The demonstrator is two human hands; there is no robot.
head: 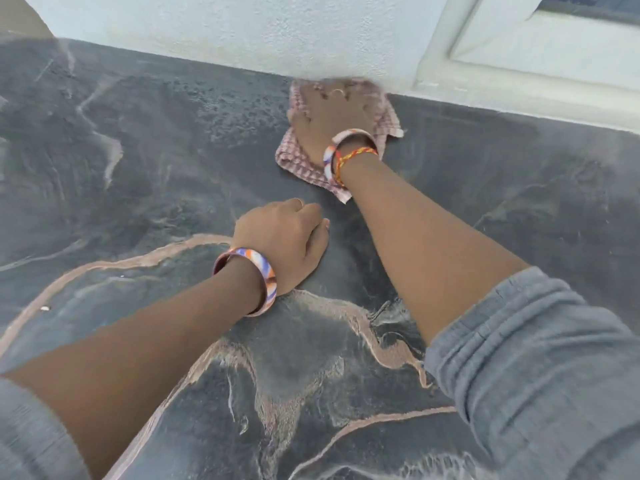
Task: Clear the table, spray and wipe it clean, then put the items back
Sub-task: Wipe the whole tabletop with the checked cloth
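Observation:
A dark marbled table point(145, 188) with pale pink veins fills the head view. My right hand point(332, 116) presses flat on a pink-and-white checked cloth point(298, 161) at the table's far edge, right against the wall. The cloth spreads out from under the palm on both sides. My left hand point(284, 237) rests on the table nearer to me, fingers curled under, with nothing in it. Both wrists wear patterned bangles. A patch of small droplets point(235, 109) lies on the surface left of the cloth.
A white textured wall point(242, 32) runs along the table's far edge. A white window frame point(519, 64) stands at the upper right. A tiny pale crumb point(45, 308) lies at the left on the table.

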